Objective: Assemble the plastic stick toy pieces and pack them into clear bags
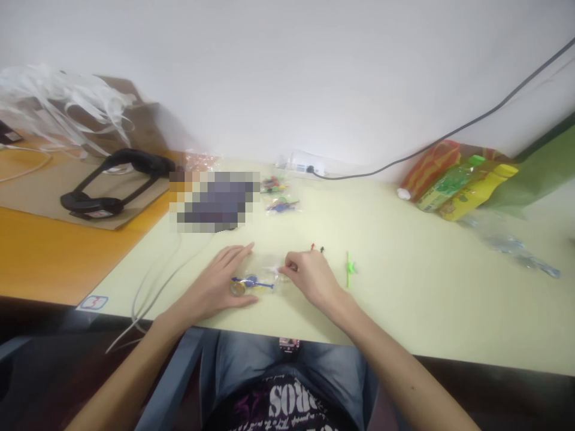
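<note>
A clear plastic bag (265, 263) lies on the table between my hands, with small blue and yellow plastic parts (252, 282) in or under it. My left hand (220, 278) rests flat at the bag's left side, fingers spread and thumb stretched along its near edge. My right hand (309, 272) is closed in a pinch at the bag's right end, beside a small whitish bit. Its fingertips are partly hidden. Just beyond the right hand lie a small red arrow piece (312, 246) and a dark arrow piece (322, 249). A green plastic piece (349, 269) lies to its right.
More bagged coloured parts (281, 205) lie farther back, next to a pixelated dark object (218, 200). A power strip (306, 162) stands by the wall. Bottles and packaging (453, 185) are at the right. A black frame-like device (117, 182) sits on cardboard at the left; white cables (157, 290) cross the front edge.
</note>
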`<state>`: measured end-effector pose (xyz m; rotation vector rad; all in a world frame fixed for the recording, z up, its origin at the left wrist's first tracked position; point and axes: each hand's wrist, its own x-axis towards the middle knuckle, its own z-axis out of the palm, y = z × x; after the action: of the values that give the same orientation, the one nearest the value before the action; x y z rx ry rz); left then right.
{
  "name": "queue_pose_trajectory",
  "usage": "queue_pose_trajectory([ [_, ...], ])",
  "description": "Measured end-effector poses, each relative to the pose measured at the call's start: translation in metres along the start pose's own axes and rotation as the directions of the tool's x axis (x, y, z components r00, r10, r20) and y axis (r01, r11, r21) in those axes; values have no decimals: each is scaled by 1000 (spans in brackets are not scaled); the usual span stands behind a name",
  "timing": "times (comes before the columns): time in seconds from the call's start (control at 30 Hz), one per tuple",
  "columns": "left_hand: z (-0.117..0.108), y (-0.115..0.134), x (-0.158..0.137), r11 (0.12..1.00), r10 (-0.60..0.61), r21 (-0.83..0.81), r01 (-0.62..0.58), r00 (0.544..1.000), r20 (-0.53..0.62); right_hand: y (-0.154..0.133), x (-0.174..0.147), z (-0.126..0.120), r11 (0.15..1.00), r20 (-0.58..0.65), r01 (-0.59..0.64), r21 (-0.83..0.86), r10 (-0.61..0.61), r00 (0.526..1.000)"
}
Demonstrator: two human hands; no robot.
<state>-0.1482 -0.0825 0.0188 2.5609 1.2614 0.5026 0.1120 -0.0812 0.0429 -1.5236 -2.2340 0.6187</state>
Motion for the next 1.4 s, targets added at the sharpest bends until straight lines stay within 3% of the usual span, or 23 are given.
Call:
queue_pose_trajectory([
  [0.27, -5, -1, -3, 990, -68, -120, 69, 998, 19, -3, -2, 7, 999, 3, 20, -27, -20, 1000],
  [0.37, -5, -5, -5, 984, -86, -157, 89, 996, 28, -4, -8, 4, 997, 7, -25, -70, 26, 1000],
  [0.5, -4, -7, -6, 978, -105, -173, 113, 993, 55, 0, -8, 5, 993, -68, -76, -85, 71, 995],
  [0.7, -4, -6, -6, 983, -83, -159, 91, 995, 54, 8, 3, 17, 995, -231, 52, 83, -31, 972],
  [0.93, -4, -7, -4, 988, -73, -137, 77, 997, 39, 0, 17, 27, 980, -133, 73, 183, -48, 990],
  [1.13, -3, -7, -4, 989, -60, -131, 66, 997, 55, -1, 24, 31, 970, -89, 231, 80, -224, 970],
  [1.4, -2, -4, -1, 996, -5, -90, 7, 1000, 23, 2, 31, 28, 929, 69, 370, 25, -371, 926],
])
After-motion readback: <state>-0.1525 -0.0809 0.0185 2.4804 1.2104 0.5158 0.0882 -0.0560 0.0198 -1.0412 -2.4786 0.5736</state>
